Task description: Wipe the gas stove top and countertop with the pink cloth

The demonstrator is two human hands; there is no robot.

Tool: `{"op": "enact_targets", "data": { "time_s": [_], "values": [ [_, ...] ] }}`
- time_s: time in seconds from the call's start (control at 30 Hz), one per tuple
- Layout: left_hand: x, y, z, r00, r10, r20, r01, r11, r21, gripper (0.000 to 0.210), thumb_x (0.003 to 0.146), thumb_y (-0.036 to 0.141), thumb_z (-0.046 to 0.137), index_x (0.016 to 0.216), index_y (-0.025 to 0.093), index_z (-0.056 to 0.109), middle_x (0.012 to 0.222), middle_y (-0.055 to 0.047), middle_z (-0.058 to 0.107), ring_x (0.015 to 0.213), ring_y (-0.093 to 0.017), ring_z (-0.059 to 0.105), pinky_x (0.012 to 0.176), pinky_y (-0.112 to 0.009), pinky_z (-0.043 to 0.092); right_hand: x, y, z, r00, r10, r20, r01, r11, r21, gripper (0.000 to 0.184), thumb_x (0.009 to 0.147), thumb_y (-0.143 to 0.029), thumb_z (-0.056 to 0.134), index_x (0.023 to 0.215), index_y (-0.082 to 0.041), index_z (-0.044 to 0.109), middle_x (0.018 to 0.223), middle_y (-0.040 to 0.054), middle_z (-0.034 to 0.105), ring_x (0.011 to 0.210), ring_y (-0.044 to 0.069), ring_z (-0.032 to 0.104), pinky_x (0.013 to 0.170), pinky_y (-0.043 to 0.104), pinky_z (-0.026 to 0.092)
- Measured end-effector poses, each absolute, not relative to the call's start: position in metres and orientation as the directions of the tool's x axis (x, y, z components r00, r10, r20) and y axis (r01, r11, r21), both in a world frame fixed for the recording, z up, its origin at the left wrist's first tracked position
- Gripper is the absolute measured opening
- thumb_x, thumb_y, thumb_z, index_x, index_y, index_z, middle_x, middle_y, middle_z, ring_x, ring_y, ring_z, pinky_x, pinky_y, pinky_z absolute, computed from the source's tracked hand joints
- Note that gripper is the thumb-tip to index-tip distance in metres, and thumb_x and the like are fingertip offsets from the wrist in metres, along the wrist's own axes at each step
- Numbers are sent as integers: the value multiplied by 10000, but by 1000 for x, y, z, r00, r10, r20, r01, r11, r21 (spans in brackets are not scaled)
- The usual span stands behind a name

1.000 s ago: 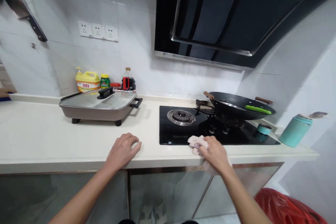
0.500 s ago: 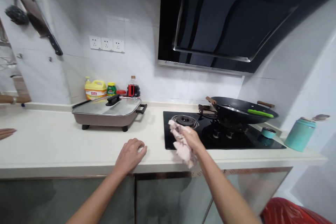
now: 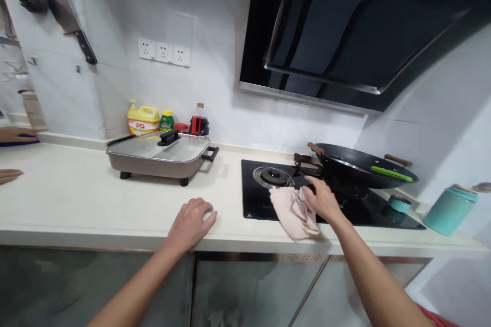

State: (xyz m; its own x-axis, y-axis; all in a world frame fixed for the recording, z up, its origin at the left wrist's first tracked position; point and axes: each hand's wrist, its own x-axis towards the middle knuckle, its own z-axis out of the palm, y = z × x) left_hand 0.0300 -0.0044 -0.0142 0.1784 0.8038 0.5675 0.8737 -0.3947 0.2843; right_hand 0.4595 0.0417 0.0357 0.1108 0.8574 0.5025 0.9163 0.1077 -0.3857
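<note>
My left hand point(image 3: 192, 224) rests on the white countertop point(image 3: 69, 199), fingers loosely bent, thumb apart, holding nothing. At the front edge of the black gas stove point(image 3: 255, 207) lies a pale pink cloth point(image 3: 293, 213), spread partly over the counter's edge. My right hand point(image 3: 322, 200) is at the cloth's right side, fingers stretched out and apart; whether the fingertips touch the cloth is hard to tell. Behind the cloth is the left burner point(image 3: 274, 177). A black wok point(image 3: 360, 168) with wooden handles and a green utensil point(image 3: 391, 173) sits on the stove's right part.
A lidded electric pan point(image 3: 161, 163) stands left on the counter, with a yellow jug point(image 3: 143, 121) and bottles behind. At the far left are another person's hands point(image 3: 9, 176). A turquoise jar point(image 3: 450, 212) and a small turquoise tin point(image 3: 399, 204) are at right. A range hood point(image 3: 333, 36) hangs above.
My right hand has moved right and its fingers have opened from the bunched cloth, which now lies spread at the stove's front edge. My left hand stays put. The view has shifted slightly.
</note>
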Motion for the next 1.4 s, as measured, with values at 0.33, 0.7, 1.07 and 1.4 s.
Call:
{"op": "enact_targets", "data": {
  "time_s": [0.33, 0.7, 1.07, 1.4],
  "values": [
    [31, -7, -13, 208, 794, 572, 870, -417, 263, 241, 967, 365, 526, 913, 229, 717, 990, -83, 737, 985, -278, 650, 916, -436, 487, 374, 69, 9, 30, 982, 188, 998, -18, -65, 743, 980, -688, 412, 1518, -196, 559, 1496, 243, 564, 1388, 441, 502, 1092, 607, 356],
    [26, -2, -12, 169, 800, 576, 859, -406, 311, 252, 956, 382, 512, 882, 235, 702, 964, -73, 744, 988, -268, 663, 935, -411, 499, 254, 40, 21, -362, 886, 289, 908, 405, -103, 464, 1030, -512, 452, 1342, -259, 684, 1419, 136, 610, 1299, 345, 500, 1081, 538, 347],
    [22, 4, -9, 191, 833, 520, 872, -387, 300, 352, 928, 473, 465, 875, 224, 709, 998, -95, 761, 1021, -294, 677, 947, -436, 500, 386, -23, 6, -103, 948, 302, 975, 157, -160, 408, 953, -576, 619, 1310, -405, 716, 1477, 69, 560, 1260, 331, 474, 991, 460, 371],
    [20, 9, -12, 189, 824, 534, 870, -393, 299, 361, 909, 517, 479, 845, 243, 705, 978, -78, 757, 1013, -293, 681, 952, -424, 496, 553, -26, -17, 270, 896, 352, 963, -248, -106, 425, 1002, -483, 504, 1272, -256, 740, 1307, 150, 623, 1177, 307, 582, 1011, 418, 442]
  ]
}}
